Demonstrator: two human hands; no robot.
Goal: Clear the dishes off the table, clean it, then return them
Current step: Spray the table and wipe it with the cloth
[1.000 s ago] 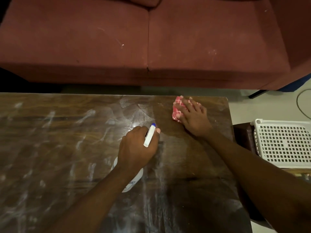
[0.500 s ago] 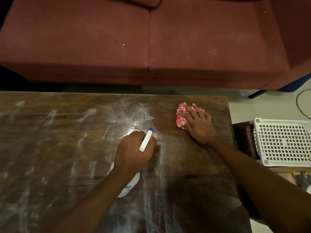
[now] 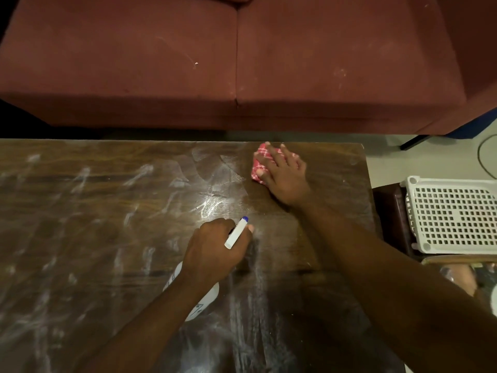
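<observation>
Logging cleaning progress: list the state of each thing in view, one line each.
table, streaked with white smears, darker near the cloth.
cloth, bunched, flat under the right hand.
right hand, fingers straight, pressing the cloth.
spray bottle, held over the table, nozzle pointing away.
left hand, gripping the spray bottle.
basket, off the table, beside its right end.

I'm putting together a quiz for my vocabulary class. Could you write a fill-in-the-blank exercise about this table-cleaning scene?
1. The right hand presses a red checked ____ flat on the streaked table.
2. The left hand grips a white spray bottle whose nozzle tip is ____.
3. The perforated basket off the table's right end is ____.

Missing words: cloth; blue; white.
</observation>
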